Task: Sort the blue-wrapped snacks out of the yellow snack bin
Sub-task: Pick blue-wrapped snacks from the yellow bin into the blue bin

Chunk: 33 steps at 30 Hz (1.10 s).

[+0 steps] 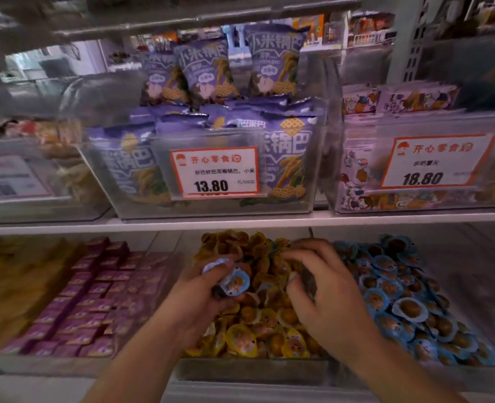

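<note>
Left hand: fingers curled round several blue-wrapped snacks, held above the yellow snack bin. Right hand: fingers bent, digging into the bin's yellow snacks; grasp unclear. Blue snack bin: right of yellow bin.

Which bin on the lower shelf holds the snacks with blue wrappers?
The right bin, beside the right hand. The middle bin holds yellow ones; the left bin has purple packets.

Blue-wrapped snacks gripped above yellow snack bin
</note>
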Motion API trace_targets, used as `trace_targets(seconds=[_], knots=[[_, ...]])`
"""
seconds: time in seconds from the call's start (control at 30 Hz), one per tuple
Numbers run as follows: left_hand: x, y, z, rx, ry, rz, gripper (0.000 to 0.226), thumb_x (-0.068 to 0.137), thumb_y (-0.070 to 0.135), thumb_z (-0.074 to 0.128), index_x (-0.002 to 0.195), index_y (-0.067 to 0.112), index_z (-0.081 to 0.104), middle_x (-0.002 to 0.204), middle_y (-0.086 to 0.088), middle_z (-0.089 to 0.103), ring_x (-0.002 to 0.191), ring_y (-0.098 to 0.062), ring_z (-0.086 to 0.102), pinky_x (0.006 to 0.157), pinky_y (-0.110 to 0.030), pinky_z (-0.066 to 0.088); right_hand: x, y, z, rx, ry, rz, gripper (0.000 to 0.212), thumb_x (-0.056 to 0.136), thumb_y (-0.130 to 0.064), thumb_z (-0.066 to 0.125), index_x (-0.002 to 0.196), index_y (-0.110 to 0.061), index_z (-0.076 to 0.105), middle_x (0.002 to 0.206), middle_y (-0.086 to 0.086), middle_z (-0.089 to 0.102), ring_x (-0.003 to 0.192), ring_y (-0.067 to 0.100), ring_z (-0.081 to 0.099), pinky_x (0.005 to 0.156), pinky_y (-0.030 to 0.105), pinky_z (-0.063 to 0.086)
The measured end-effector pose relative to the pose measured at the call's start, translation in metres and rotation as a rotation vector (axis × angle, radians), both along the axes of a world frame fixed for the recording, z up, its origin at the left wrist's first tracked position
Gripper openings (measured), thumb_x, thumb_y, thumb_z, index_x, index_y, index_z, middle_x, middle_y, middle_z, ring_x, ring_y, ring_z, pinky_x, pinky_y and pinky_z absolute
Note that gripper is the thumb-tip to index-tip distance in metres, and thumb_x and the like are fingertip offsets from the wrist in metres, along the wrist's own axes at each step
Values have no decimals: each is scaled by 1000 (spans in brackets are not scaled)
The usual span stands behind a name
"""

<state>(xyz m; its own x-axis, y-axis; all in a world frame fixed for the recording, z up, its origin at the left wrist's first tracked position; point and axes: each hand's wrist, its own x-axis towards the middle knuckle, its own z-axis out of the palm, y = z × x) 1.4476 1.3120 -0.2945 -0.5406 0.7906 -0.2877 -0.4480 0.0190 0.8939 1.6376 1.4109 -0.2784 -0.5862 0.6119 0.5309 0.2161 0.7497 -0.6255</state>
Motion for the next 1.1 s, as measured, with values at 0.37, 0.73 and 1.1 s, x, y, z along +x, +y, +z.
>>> trace_targets(seconds=[0.37,0.73,1.1], knots=[[-2,-18,9,202,-410,-69,40,93,25,53,111,-6,69,117,-27,68,98,-36,72,75,-46,61,-69,-42,-14,-1002,145,185,22,91,-31,69,102,-50,71,101,-10,76,91,14,73,74,34,59],[14,-19,-5,65,789,44,28,100,19,55,119,38,61,112,15,70,105,-8,68,93,-38,56,-84,-38,-9,-1610,383,348,40,89,-43,55,102,-13,77,94,18,72,77,27,71,65,40,59],[64,-9,2,251,944,-100,76,84,23,62,151,36,29,152,22,39,141,3,33,115,-22,32,-40,-29,3,-1518,527,273,30,80,-19,69,109,-16,76,117,15,72,111,28,68,97,42,53]])
